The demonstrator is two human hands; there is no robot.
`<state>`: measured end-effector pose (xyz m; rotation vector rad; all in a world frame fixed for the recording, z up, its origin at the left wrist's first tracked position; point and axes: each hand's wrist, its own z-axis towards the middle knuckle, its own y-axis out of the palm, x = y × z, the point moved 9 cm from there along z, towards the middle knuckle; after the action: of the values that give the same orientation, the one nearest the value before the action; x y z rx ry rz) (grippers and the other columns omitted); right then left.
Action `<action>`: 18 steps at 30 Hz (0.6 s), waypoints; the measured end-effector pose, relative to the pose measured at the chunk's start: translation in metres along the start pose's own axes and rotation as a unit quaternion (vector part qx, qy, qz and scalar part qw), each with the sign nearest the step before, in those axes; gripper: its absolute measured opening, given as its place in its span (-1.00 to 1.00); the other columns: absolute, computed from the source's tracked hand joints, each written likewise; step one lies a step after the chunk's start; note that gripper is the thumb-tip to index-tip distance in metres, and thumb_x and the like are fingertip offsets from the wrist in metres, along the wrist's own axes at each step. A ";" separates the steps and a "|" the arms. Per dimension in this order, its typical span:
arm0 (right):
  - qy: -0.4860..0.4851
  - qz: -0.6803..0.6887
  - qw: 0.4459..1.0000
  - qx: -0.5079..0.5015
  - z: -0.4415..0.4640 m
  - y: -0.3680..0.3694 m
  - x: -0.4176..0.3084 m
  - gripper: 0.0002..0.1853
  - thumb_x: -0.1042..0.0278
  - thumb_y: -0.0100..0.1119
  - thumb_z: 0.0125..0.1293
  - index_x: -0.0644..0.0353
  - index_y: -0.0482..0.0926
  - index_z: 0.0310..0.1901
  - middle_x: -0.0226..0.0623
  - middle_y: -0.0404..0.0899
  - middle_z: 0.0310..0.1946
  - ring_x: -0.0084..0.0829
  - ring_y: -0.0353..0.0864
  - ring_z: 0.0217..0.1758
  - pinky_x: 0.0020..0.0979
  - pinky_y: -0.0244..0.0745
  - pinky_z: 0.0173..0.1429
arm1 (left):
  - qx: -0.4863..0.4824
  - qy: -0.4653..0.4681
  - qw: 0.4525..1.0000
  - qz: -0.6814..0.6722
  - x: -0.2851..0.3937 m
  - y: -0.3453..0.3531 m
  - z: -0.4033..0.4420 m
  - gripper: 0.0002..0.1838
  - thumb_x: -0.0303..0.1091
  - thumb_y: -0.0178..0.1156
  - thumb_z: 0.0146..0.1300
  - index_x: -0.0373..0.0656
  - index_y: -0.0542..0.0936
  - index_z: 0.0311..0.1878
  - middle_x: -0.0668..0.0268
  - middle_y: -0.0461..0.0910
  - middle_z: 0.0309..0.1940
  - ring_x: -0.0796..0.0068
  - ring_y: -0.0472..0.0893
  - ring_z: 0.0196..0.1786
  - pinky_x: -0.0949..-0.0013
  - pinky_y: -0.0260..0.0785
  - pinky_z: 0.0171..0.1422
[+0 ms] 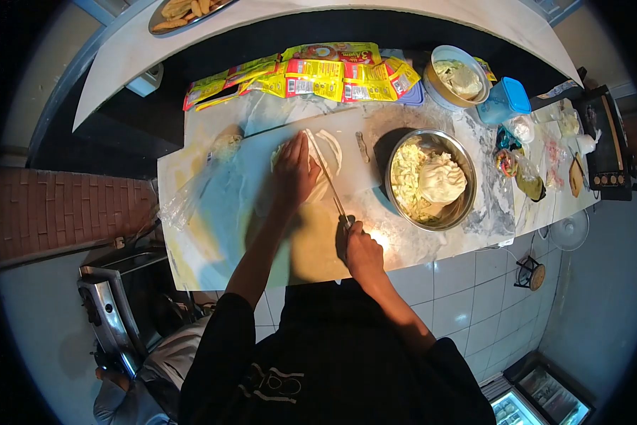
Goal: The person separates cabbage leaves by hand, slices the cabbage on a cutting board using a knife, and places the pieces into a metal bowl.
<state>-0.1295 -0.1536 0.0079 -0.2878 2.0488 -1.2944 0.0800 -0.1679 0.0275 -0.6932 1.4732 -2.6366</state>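
Note:
My right hand [364, 253] is wrapped round the handle of a long knife [327, 172], whose blade points up and left over a white cutting board [262, 145]. Pale cabbage [321, 188] lies on the board, partly under my left hand [294, 174], which presses on it just left of the blade. A cut strip of cabbage [333, 150] curves to the right of the knife. Right of the board, a steel bowl [467, 202] holds shredded cabbage and a pale round cabbage piece.
Yellow seasoning packets [315, 78] line the back of the table. At the back right are another bowl [435, 83] and a blue-lidded container [504, 101]. Clear plastic [189, 202] lies at the left, an oven [609, 152] stands far right, and another person [155, 375] is at lower left.

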 end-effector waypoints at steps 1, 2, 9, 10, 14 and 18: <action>-0.013 0.013 1.000 0.004 0.005 -0.004 -0.004 -0.72 0.20 -0.10 0.51 0.30 0.30 -0.17 0.14 0.63 -0.47 0.13 0.67 -0.39 0.02 0.57 -0.30 | 0.001 0.000 1.000 0.001 -0.001 0.001 0.000 -0.32 -0.43 0.23 0.07 -0.44 0.36 0.31 -0.09 0.43 0.26 -0.01 0.44 0.31 0.09 0.22 0.48; -0.026 0.025 0.999 0.007 0.010 -0.007 -0.009 -0.73 0.22 -0.09 0.50 0.31 0.30 -0.17 0.15 0.63 -0.44 0.14 0.67 -0.36 0.02 0.57 -0.26 | 0.001 0.003 1.000 0.001 -0.002 0.002 0.000 -0.31 -0.43 0.24 0.07 -0.44 0.35 0.32 -0.08 0.43 0.27 -0.01 0.43 0.32 0.08 0.20 0.49; -0.042 -0.053 0.997 -0.025 0.071 -0.028 -0.040 -0.69 0.61 0.20 0.14 0.38 0.36 -0.10 0.06 0.66 -0.27 -0.04 0.72 -0.19 -0.18 0.64 -0.13 | -0.010 0.001 1.000 0.000 -0.001 0.002 0.000 -0.30 -0.41 0.23 0.08 -0.42 0.33 0.33 -0.06 0.39 0.30 0.02 0.39 0.35 0.05 0.15 0.51; -0.043 -0.052 0.997 -0.024 0.078 -0.028 -0.042 -0.69 0.61 0.20 0.14 0.38 0.36 -0.10 0.06 0.66 -0.27 -0.04 0.72 -0.19 -0.18 0.64 -0.13 | -0.010 0.001 1.000 0.002 0.000 0.003 0.000 -0.30 -0.41 0.23 0.08 -0.42 0.33 0.33 -0.06 0.39 0.30 0.02 0.39 0.35 0.05 0.15 0.51; -0.037 -0.048 0.998 -0.006 0.079 -0.018 -0.040 -0.76 0.48 0.14 0.26 0.34 0.37 -0.09 0.05 0.66 -0.33 -0.05 0.73 -0.20 -0.17 0.64 -0.16 | -0.013 -0.009 1.000 0.001 -0.001 0.001 0.001 -0.30 -0.40 0.23 0.09 -0.41 0.33 0.33 -0.06 0.39 0.30 0.03 0.37 0.37 0.06 0.13 0.52; 0.002 -0.022 1.000 0.010 0.038 0.000 -0.017 -0.77 0.28 0.03 0.41 0.29 0.38 -0.09 0.01 0.65 -0.45 -0.04 0.72 -0.34 -0.11 0.63 -0.27 | 0.000 -0.003 1.000 0.010 0.000 -0.001 0.002 -0.31 -0.39 0.23 0.06 -0.41 0.35 0.30 -0.04 0.41 0.27 0.04 0.40 0.34 0.07 0.17 0.49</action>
<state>-0.0916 -0.1715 0.0048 -0.3224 2.0428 -1.3422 0.0807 -0.1693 0.0292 -0.6826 1.4699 -2.6181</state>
